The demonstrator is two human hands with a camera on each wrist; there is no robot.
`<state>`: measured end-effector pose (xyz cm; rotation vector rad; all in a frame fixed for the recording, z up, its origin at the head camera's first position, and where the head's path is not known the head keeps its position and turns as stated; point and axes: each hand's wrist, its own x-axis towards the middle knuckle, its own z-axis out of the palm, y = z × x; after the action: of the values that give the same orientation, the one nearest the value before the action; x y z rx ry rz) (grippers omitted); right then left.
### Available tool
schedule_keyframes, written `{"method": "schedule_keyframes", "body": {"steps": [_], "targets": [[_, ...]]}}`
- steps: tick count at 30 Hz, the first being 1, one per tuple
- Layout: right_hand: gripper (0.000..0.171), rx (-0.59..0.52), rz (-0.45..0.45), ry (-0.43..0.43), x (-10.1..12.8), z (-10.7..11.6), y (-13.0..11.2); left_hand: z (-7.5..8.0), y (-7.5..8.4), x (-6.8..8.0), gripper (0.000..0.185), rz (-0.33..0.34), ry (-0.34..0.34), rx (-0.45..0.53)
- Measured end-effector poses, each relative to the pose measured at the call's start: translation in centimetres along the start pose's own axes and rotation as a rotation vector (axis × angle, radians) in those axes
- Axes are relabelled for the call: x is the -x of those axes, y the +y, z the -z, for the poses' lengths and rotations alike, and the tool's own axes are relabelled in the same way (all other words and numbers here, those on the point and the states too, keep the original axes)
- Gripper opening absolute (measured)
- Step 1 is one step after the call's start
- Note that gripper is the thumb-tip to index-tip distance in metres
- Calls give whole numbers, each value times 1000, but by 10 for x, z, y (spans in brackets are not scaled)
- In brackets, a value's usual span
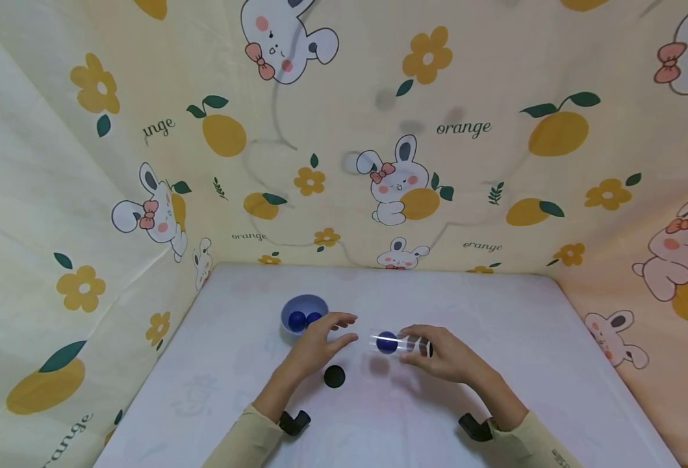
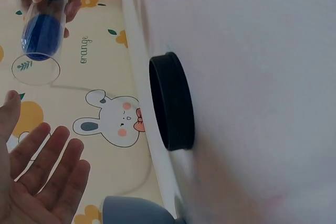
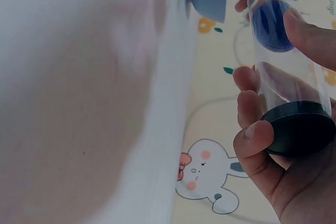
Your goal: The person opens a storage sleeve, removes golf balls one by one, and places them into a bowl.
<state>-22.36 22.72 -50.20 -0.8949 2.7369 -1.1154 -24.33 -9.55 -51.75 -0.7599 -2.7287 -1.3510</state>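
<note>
From the head view, three blue balls show: two in the bowl (image 1: pixel 304 311) at far left, one (image 1: pixel 386 342) inside the clear tube (image 1: pixel 401 343) held sideways in the right hand (image 1: pixel 445 354) above the surface (image 1: pixel 496 325). One black lid (image 1: pixel 334 376) lies near. The left hand (image 1: pixel 319 338) hovers, grip wide. The left wrist view shows the tube's open mouth (image 2: pixel 35 69) above the spread palm (image 2: pixel 37 182). In the right wrist view, fingers (image 3: pixel 252 129) wrap the tube by its black end cap (image 3: pixel 299 127).

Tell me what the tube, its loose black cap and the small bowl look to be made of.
Tube: clear, glossy plastic by the look; the blue ball shows straight through its wall, though glass cannot be ruled out.
Black cap: matte black, likely plastic or rubber; no shine on its rim.
Bowl: smooth, opaque blue-grey, probably plastic or glazed ceramic.
</note>
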Motion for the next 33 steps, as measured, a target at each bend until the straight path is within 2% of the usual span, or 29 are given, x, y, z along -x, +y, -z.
{"method": "schedule_keyframes", "body": {"steps": [6,18,23,33], "targets": [[50,0,-22,-5,-1,-1,-2,-4,4,-1,50,21,-35,16],[46,-2,3,-4,-3,-2,-4,-11,6,-3,49,-12,-65,8],[48,-1,-3,-11,-3,-1,-5,-12,6,-3,46,-13,-79,37],[51,16,-20,-20,-3,-2,-2,-15,2,-3,43,-67,-127,87]]}}
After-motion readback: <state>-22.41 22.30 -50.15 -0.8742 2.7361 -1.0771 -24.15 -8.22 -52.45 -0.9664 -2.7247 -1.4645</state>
